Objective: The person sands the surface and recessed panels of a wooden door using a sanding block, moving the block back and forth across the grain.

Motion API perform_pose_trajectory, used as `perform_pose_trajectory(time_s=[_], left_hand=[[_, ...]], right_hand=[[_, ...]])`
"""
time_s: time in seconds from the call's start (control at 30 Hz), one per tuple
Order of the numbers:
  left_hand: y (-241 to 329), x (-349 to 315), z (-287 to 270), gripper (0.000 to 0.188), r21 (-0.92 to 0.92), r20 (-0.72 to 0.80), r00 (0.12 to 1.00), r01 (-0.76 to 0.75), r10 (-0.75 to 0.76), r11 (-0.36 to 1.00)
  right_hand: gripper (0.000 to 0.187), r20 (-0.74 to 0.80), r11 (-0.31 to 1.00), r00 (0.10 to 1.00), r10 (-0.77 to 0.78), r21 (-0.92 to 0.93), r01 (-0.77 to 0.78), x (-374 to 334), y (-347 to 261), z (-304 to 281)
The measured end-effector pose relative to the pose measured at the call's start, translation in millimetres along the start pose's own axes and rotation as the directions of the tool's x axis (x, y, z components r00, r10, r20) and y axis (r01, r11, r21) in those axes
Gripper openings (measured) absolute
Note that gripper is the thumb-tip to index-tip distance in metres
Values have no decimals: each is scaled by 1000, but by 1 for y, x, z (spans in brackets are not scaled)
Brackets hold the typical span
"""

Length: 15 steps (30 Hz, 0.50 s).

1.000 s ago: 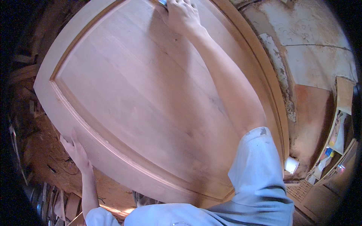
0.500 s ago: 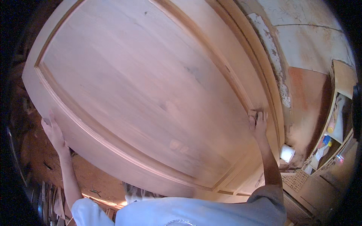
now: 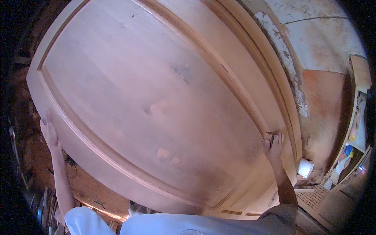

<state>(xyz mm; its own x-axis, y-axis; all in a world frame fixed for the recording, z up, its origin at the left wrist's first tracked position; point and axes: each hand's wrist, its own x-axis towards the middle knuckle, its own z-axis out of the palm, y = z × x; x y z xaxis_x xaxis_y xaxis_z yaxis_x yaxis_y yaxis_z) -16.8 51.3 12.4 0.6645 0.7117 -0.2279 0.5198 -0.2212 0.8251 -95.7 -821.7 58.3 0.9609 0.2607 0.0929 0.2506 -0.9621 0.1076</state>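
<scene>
A large wooden door with a raised moulding frame slants across the view, its flat panel coated in pale dust. My left hand grips the door's left edge, some fingertips hidden behind or against it. On the right, my right hand has its fingers bent over a small tan pad, which looks like folded sandpaper. That pad presses against the inner right moulding. Two pale tan scraps or patches show on the lower part of the panel.
At the right, a white cup stands beside the door's edge. Beyond it is an open shelf with bottles and small items. Wooden pieces stand at lower left above a reddish-brown floor.
My right hand has slid nearer to me along the moulding with the pad. My left hand stays at the door's left edge. The whole view has shifted slightly.
</scene>
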Motion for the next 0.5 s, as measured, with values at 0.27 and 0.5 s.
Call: perform_pose_trajectory(time_s=[0.27, 0.5], left_hand=[[17, -8, -10, 75, 68, -98, 992, 85, -78, 994], [58, -41, 24, 67, 189, -111, 992, 79, -59, 979]], right_hand=[[46, 194, 986, 981, 22, 159, -54, 71, -44, 9], [31, 46, 958, 993, -110, 270, 94, 376, -248, 0]])
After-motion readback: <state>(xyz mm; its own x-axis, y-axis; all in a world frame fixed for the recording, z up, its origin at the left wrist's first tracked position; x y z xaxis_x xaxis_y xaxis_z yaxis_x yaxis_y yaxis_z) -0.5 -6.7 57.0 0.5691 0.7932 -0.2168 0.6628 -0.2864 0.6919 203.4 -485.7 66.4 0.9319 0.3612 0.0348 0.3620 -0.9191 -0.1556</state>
